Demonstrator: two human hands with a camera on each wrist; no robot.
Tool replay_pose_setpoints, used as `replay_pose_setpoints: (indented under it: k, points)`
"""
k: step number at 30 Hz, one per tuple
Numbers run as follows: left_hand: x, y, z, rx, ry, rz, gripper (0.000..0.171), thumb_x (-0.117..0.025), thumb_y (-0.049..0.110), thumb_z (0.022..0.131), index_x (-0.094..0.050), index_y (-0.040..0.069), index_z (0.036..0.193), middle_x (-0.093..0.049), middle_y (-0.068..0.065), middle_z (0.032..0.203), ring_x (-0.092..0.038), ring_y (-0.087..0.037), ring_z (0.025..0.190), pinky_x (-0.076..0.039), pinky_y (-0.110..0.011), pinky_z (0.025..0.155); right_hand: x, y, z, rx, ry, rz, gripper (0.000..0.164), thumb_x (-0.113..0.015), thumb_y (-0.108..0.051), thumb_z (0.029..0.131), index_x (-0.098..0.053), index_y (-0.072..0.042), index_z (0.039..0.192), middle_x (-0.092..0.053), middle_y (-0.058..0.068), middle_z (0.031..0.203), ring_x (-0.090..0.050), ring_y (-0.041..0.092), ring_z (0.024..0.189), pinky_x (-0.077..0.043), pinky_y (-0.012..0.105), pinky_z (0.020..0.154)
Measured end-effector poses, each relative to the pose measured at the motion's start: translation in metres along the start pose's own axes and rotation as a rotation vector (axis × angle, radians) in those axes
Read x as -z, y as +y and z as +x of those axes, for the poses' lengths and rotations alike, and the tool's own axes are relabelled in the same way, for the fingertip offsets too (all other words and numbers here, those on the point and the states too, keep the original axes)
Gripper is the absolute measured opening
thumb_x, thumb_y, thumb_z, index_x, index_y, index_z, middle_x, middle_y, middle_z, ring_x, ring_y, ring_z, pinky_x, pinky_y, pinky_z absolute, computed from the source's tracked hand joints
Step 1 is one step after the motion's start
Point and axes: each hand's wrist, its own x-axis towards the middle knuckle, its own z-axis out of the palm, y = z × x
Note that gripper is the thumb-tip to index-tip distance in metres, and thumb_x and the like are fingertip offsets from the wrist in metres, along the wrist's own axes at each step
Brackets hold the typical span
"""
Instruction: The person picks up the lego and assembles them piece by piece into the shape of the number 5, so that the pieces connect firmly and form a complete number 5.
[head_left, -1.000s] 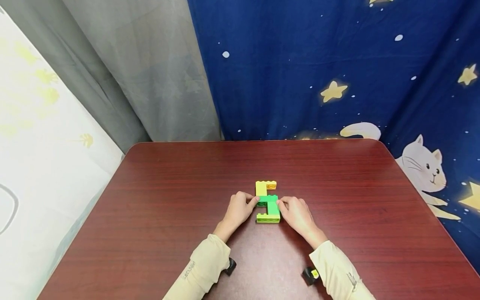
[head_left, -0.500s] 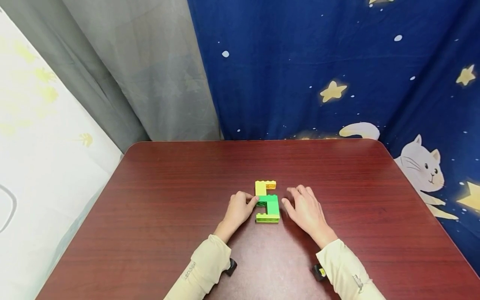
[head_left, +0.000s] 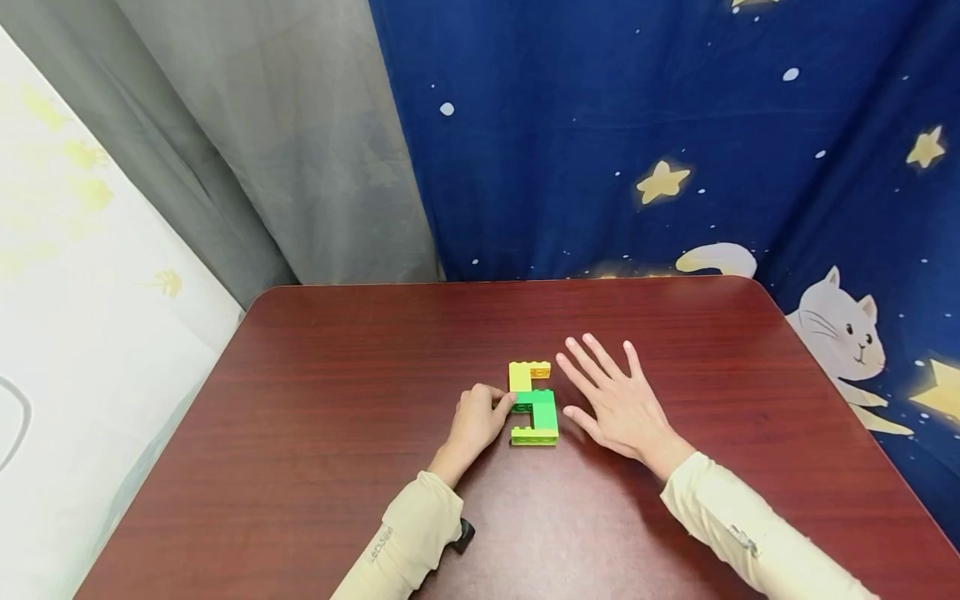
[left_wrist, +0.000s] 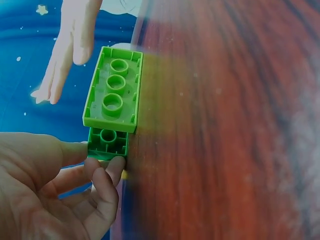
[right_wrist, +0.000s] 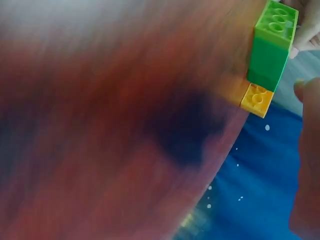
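Note:
A figure of joined toy building bricks lies on the table in the head view. Its green bricks point(head_left: 545, 411) form the middle, a lime brick point(head_left: 535, 437) is at the near end, and a yellow brick point(head_left: 519, 377) with an orange-sided part point(head_left: 540, 372) is at the far end. My left hand point(head_left: 474, 423) pinches the left end of a green brick point(left_wrist: 108, 143). Hollow undersides of the lime brick point(left_wrist: 113, 90) face the left wrist camera. Right of the figure, apart from it, my right hand point(head_left: 624, 410) is held with fingers spread, holding nothing.
The dark red wooden table point(head_left: 360, 375) extends around the bricks on all sides. Beyond its far edge hang a grey curtain point(head_left: 300, 142) and a blue curtain point(head_left: 540, 150) with stars and a cat. A white patterned cloth point(head_left: 97, 333) hangs at the left.
My right hand has let go of the green brick, moved away to the right and spread its fingers. The left hand keeps its pinch, and the bricks stay in place.

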Motion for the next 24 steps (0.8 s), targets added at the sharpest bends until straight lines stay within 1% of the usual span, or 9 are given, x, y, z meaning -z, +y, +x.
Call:
replay_pose_setpoints:
  k: [4, 7, 11, 14, 19, 21, 23, 24]
  points:
    - [0.002, 0.000, 0.001, -0.012, 0.004, 0.006, 0.021, -0.062, 0.025, 0.090, -0.075, 0.009, 0.088, -0.070, -0.003, 0.082, -0.065, -0.020, 0.081, -0.050, -0.039, 0.069, 0.003, 0.007, -0.002, 0.090, 0.007, -0.021, 0.075, -0.055, -0.053, 0.083, -0.034, -0.016, 0.145, -0.021, 0.005, 0.152, -0.012, 0.024, 0.139, -0.001, 0.060, 0.104]
    - [0.003, -0.003, -0.002, 0.007, -0.015, -0.004, 0.021, -0.061, 0.025, 0.091, -0.074, 0.008, 0.086, -0.066, 0.000, 0.068, -0.062, -0.018, 0.064, -0.047, -0.034, 0.059, 0.003, 0.007, -0.005, 0.129, -0.015, -0.030, 0.079, -0.056, -0.056, 0.082, -0.032, -0.015, 0.145, -0.023, 0.006, 0.152, -0.013, 0.026, 0.139, 0.000, 0.060, 0.104]
    - [0.006, -0.007, -0.004, 0.028, -0.040, -0.018, 0.022, -0.061, 0.024, 0.091, -0.071, 0.008, 0.080, -0.051, 0.006, 0.049, -0.047, -0.011, 0.045, -0.040, -0.027, 0.049, 0.001, 0.005, -0.007, 0.146, -0.035, -0.024, 0.082, -0.055, -0.061, 0.081, -0.034, -0.014, 0.145, -0.024, 0.008, 0.151, -0.012, 0.029, 0.139, 0.000, 0.061, 0.103]
    - [0.009, -0.007, -0.002, 0.032, -0.030, 0.010, 0.024, -0.062, 0.027, 0.090, -0.069, 0.011, 0.074, -0.046, 0.009, 0.048, -0.045, -0.009, 0.047, -0.038, -0.026, 0.049, 0.002, 0.005, -0.008, 0.139, -0.032, -0.020, 0.084, -0.055, -0.063, 0.079, -0.036, -0.014, 0.144, -0.022, 0.008, 0.152, -0.012, 0.029, 0.139, 0.000, 0.061, 0.103]
    - [0.011, -0.002, 0.003, 0.063, -0.015, 0.106, 0.032, -0.065, 0.034, 0.086, -0.058, 0.017, 0.060, -0.043, 0.008, 0.048, -0.046, -0.014, 0.049, -0.037, -0.030, 0.045, 0.002, 0.006, -0.008, 0.122, -0.055, -0.021, 0.087, -0.052, -0.067, 0.078, -0.031, -0.017, 0.146, -0.016, 0.007, 0.153, -0.008, 0.029, 0.140, 0.002, 0.061, 0.103]
    - [0.012, 0.000, 0.005, 0.052, -0.007, 0.148, 0.036, -0.067, 0.034, 0.085, -0.053, 0.018, 0.056, -0.041, 0.008, 0.048, -0.045, -0.014, 0.048, -0.037, -0.030, 0.043, 0.002, 0.006, -0.008, 0.115, -0.065, -0.026, 0.088, -0.051, -0.068, 0.078, -0.028, -0.018, 0.147, -0.015, 0.007, 0.154, -0.007, 0.029, 0.140, 0.002, 0.061, 0.103]
    - [0.012, 0.002, 0.007, 0.028, -0.001, 0.180, 0.037, -0.067, 0.034, 0.084, -0.051, 0.018, 0.056, -0.039, 0.008, 0.048, -0.044, -0.014, 0.047, -0.037, -0.031, 0.042, 0.002, 0.006, -0.009, 0.108, -0.062, -0.029, 0.089, -0.051, -0.069, 0.078, -0.029, -0.017, 0.147, -0.016, 0.008, 0.153, -0.008, 0.029, 0.140, 0.001, 0.061, 0.103]
    - [0.013, 0.003, 0.007, 0.006, 0.004, 0.196, 0.037, -0.067, 0.035, 0.085, -0.051, 0.018, 0.056, -0.040, 0.008, 0.048, -0.044, -0.013, 0.047, -0.039, -0.032, 0.046, 0.002, 0.006, -0.009, 0.105, -0.059, -0.029, 0.089, -0.051, -0.069, 0.077, -0.030, -0.017, 0.146, -0.016, 0.008, 0.153, -0.008, 0.029, 0.140, 0.001, 0.061, 0.103]
